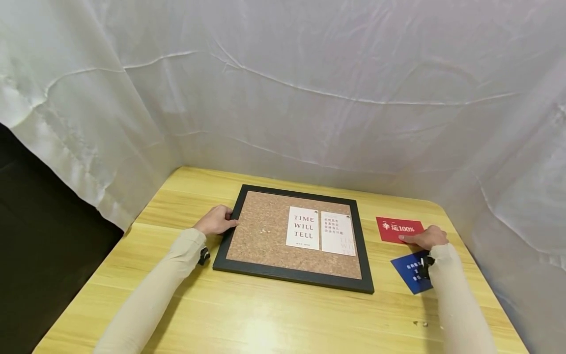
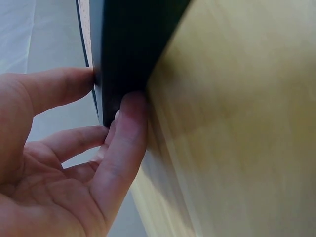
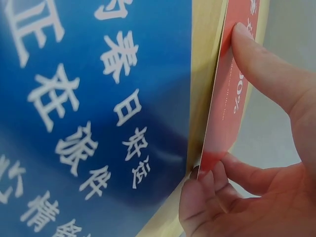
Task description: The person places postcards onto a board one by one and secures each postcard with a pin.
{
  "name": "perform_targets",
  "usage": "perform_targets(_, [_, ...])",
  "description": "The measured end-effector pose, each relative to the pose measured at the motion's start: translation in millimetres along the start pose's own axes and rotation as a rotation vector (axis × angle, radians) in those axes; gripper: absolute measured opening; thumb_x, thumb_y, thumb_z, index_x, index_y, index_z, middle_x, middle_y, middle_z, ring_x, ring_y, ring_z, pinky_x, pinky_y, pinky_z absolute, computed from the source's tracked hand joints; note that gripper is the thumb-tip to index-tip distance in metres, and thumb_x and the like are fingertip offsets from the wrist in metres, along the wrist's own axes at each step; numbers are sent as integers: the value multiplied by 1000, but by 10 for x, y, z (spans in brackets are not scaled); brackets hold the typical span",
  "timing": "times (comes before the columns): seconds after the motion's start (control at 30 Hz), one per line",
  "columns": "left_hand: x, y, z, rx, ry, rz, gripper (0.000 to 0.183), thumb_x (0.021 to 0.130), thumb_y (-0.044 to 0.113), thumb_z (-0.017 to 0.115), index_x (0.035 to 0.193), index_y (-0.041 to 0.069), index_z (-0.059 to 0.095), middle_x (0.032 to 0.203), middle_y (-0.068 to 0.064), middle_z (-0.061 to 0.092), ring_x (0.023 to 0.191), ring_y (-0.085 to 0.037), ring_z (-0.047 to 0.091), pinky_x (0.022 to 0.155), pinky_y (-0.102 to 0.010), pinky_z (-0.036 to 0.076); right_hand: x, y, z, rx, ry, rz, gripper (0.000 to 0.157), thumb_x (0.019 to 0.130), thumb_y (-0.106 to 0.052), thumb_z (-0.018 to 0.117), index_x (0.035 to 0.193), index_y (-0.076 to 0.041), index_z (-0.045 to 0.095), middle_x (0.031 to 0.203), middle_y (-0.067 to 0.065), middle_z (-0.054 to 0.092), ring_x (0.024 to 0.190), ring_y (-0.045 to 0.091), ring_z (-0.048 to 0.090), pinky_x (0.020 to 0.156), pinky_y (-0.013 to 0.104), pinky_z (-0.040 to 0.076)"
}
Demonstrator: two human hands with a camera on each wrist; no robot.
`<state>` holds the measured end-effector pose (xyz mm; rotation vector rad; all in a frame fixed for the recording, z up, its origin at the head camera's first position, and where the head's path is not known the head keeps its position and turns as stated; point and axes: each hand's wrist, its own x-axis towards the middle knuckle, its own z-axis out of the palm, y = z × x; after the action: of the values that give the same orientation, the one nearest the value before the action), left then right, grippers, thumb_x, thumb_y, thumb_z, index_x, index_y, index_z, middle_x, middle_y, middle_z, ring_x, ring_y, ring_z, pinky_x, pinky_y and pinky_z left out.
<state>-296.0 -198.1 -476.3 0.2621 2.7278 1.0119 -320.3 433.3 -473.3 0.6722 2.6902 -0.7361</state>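
Observation:
A cork board (image 1: 265,231) with a black frame lies on the table, two white cards (image 1: 303,228) on its right half. My left hand (image 1: 216,220) grips the left side of the black frame (image 2: 123,49); in the left wrist view the thumb touches its face and the fingers bend against its edge. At the right, my right hand (image 1: 426,238) pinches a red card (image 1: 398,229) with white lettering. The right wrist view shows the thumb on the red card's (image 3: 224,108) printed face and fingers at its lower edge. A blue card (image 1: 411,273) lies just below, partly covered by the right wrist.
Small pins (image 1: 420,323) lie on the wooden table (image 1: 265,314) near the right forearm. A few more small pins (image 1: 265,231) sit on the cork. White curtains (image 1: 309,98) hang behind and beside the table.

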Motion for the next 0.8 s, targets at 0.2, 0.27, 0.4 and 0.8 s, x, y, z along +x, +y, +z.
perform_targets(0.2, [-3,5,-7,0,5,1,21,102,18,65,87,3,64,62,3,43,53,-12,42,53,-26,38,-13,-12,-9,26,-17,0,113,79,-62,79,145,18,32,127,37,47,99,44,59,86,53,58])
perform_targets(0.27, [-6,12,-8,-4,4,-4,20,102,18,65,88,3,64,63,3,43,54,-12,42,53,-26,38,-13,-6,-8,29,-21,-4,114,78,-63,79,144,18,33,127,37,51,95,42,62,79,48,59])
perform_targets(0.4, [-16,12,-11,-1,8,-5,21,101,18,65,87,4,63,62,3,43,54,-11,42,53,-26,38,9,-3,-17,27,-38,-22,114,80,-63,77,144,20,33,131,38,51,97,42,63,80,47,59])
perform_targets(0.8, [-18,29,-9,33,33,1,21,100,21,67,89,3,66,63,3,42,56,-11,40,55,-26,34,178,-66,18,208,-26,-67,52,105,-18,52,144,17,46,143,41,48,109,41,62,90,45,62])
